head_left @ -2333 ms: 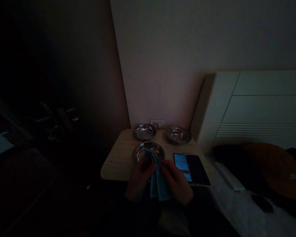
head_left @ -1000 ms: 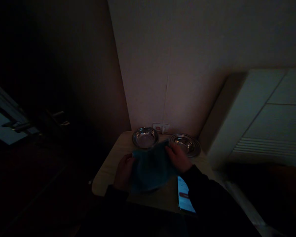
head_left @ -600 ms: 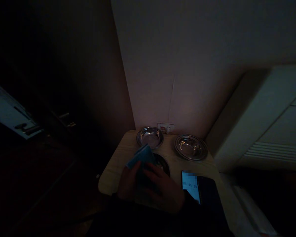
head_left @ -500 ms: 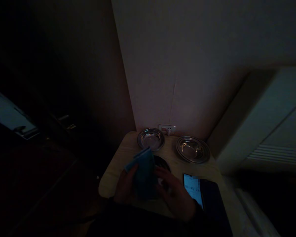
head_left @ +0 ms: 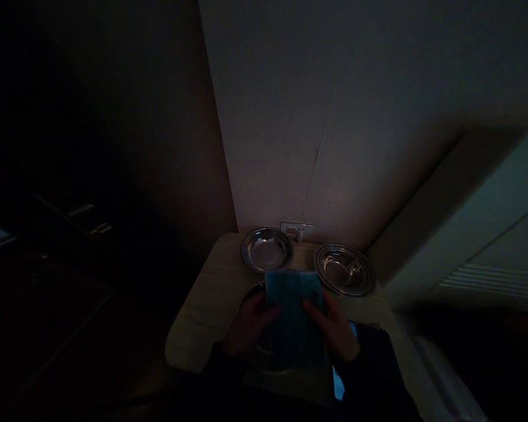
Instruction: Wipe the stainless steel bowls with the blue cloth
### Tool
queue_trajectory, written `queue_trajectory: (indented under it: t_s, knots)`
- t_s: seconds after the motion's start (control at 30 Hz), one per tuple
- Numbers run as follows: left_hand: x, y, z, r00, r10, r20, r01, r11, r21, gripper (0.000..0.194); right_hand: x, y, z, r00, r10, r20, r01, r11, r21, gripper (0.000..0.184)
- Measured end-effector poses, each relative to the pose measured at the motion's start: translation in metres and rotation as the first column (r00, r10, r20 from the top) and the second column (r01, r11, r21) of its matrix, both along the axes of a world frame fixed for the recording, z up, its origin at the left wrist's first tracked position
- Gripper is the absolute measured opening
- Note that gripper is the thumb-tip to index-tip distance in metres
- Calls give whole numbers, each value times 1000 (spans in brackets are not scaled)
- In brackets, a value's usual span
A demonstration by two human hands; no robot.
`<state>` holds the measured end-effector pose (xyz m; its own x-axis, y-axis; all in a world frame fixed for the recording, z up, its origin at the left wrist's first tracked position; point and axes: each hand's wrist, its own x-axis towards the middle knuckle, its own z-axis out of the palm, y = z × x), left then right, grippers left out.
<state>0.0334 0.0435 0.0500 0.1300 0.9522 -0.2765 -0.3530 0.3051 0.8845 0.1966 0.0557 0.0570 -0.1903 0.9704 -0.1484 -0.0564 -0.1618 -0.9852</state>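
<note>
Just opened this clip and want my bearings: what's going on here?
In a dim room, a person's left hand and right hand hold a folded blue cloth between them, over a small table. A metal dish is partly hidden behind the cloth and left hand. Farther back sit two more spots of metal dishes, one left, one right. A lit phone shows partly beneath the right arm.

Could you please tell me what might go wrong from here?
The blue cloth, held by the left hand and right hand, covers part of the near metal dish and might snag it. The right forearm overlaps the phone, so it could nudge it. Dim light may hide slips.
</note>
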Motion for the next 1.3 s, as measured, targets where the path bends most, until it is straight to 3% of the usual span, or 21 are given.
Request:
queue_trajectory:
  t_s: [0.1,0.17,0.23,0.3,0.33,0.4,0.43,0.47,0.53,0.63,0.8,1.03,1.13,1.3]
  knots:
    - [-7,1,-8,995,24,-92,-23,1000,17,37,0,6,-1,999,38,19,-37,997,-67,41]
    - [-17,4,-10,950,144,-276,-134,989,54,33,3,10,1,992,-44,116,50,997,-52,38]
    - [-34,6,-11,781,342,-522,-324,937,129,30,13,14,7,948,-175,264,172,984,36,37]
    - [-51,6,-17,689,421,-589,-427,894,139,30,28,17,17,834,-326,445,263,944,198,36]
    - [-58,5,-22,666,431,-608,-453,882,129,32,36,17,23,739,-407,536,282,910,302,36]
    - [-66,1,-35,660,419,-623,-458,882,108,34,48,15,31,542,-528,654,254,844,471,34]
    - [-67,-1,-42,675,402,-619,-443,892,96,35,49,14,33,485,-547,682,195,828,526,34]
    - [-65,-4,-48,692,385,-611,-424,901,88,35,47,12,33,468,-531,706,108,828,551,33]
    - [-59,-10,-59,728,357,-586,-386,919,80,36,35,9,25,504,-419,755,-114,835,539,34]
    - [-50,-16,-69,762,335,-554,-350,933,83,38,4,3,-1,507,-205,837,-342,844,414,38]
    - [-49,-21,-78,769,336,-544,-343,935,93,36,-37,-9,-37,314,34,949,-465,877,122,48]
    - [-49,-22,-84,748,343,-568,-338,934,120,32,-63,-13,-40,51,140,989,-581,810,-84,49]
    - [-49,-22,-84,736,351,-578,-344,930,126,31,-66,-13,-40,10,156,988,-600,791,-119,47]
    - [-49,-21,-81,746,333,-576,-336,936,107,32,-67,-15,-41,10,172,985,-587,798,-134,44]
